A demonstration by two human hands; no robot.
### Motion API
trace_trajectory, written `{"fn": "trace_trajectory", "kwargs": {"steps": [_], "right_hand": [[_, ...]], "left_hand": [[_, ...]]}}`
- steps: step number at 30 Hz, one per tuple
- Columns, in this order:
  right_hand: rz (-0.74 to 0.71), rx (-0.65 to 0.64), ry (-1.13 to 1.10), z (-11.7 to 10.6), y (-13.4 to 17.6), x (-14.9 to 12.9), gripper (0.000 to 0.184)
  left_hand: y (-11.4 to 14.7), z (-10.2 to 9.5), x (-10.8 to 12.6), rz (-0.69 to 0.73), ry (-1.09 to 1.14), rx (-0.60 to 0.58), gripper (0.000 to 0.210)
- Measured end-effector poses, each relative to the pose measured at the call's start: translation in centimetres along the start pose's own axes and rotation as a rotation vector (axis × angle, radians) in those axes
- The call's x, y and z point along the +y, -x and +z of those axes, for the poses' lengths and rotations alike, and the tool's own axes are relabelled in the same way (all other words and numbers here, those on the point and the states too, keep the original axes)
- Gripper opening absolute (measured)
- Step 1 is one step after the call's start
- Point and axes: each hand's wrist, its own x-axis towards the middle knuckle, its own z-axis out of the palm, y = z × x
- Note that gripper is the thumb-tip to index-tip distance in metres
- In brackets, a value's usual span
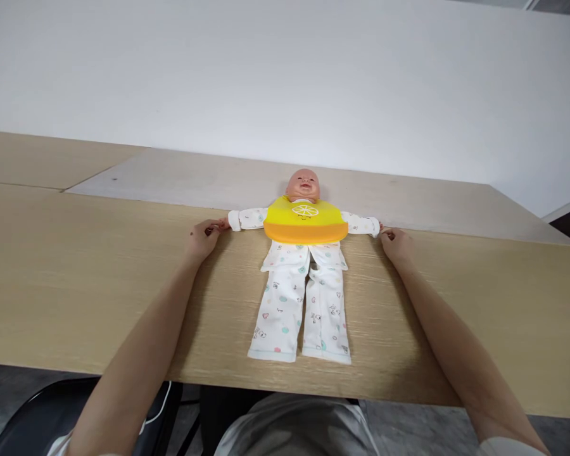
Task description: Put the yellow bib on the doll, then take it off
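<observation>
With the left hand (203, 237) and right hand (395, 244) each pinching closed fingers on a wrist of the baby doll (302, 253), uneven pulling could drag its yellow bib (305, 221) askew across the tabletop (76, 285).

A wooden table (76, 278) fronts a white wall (285, 76).

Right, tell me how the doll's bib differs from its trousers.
The bib is plain yellow above and orange below, with one white citrus mark; the trousers are white with small scattered prints. The bib looks stiff and smooth, while the trousers are soft cloth with creases. The bib sits across the doll's chest; the trousers stretch toward the table edge. Both lie flat on the doll, between the left hand and right hand.
</observation>
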Motion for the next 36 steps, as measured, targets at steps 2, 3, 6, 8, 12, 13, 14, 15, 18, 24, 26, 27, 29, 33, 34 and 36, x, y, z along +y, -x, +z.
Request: {"fn": "trace_trajectory", "kwargs": {"steps": [2,3,6,8,12,13,14,15,18,24,26,27,29,33,34,36], "right_hand": [[-0.001,-0.004,0.03,-0.1,0.1,-0.2,0.027],[0.002,-0.006,0.051,-0.1,0.2,-0.3,0.027],[0.006,-0.026,0.125,-0.4,0.4,-0.8,0.026],[0.002,-0.044,0.17,-0.5,0.5,-1.1,0.027],[0.007,-0.074,0.201,-0.5,0.6,-1.1,0.026],[0.004,-0.075,0.204,-0.4,0.6,-1.0,0.026],[-0.004,-0.077,0.207,-0.4,0.5,-0.9,0.026],[-0.012,-0.079,0.21,-0.4,0.5,-0.8,0.026],[-0.028,-0.091,0.215,-0.2,0.3,-0.6,0.024],[-0.045,-0.087,0.192,-0.1,0.2,-0.4,0.023],[-0.056,-0.085,0.185,0.0,0.2,-0.3,0.023],[-0.057,-0.085,0.185,0.0,0.2,-0.3,0.024],[-0.049,-0.083,0.185,0.0,0.2,-0.3,0.025],[-0.046,-0.074,0.18,0.0,0.3,-0.3,0.026],[-0.046,-0.074,0.181,0.0,0.3,-0.3,0.026],[-0.04,-0.079,0.186,0.1,0.3,-0.3,0.026]], "left_hand": [[0.0,0.0,0.1,-0.011,-0.002,-0.004,0.033],[0.1,-0.1,0.1,-0.02,-0.008,-0.007,0.033],[0.2,-0.2,0.5,-0.04,-0.028,-0.003,0.033],[0.2,-0.3,0.5,-0.031,-0.024,0.004,0.032],[0.0,0.0,-0.2,0.019,0.021,0.003,0.032],[-0.1,0.1,-0.4,0.025,0.028,0.003,0.032],[-0.1,0.2,-0.6,0.024,0.029,0.004,0.032],[-0.2,0.2,-0.7,0.017,0.025,0.004,0.033],[-0.2,0.3,-0.9,-0.007,-0.005,0.006,0.033],[-0.3,0.5,-1.0,0.011,0.015,0.012,0.033],[-0.3,0.5,-1.1,0.015,0.032,0.016,0.032],[-0.3,0.5,-1.1,0.019,0.039,0.016,0.032],[-0.3,0.5,-0.9,0.024,0.044,0.019,0.032],[-0.1,0.4,-0.5,0.012,0.013,0.017,0.033],[-0.1,0.4,-0.5,0.003,0.002,0.014,0.033],[-0.2,0.4,-0.6,-0.003,-0.004,0.007,0.034]]}}
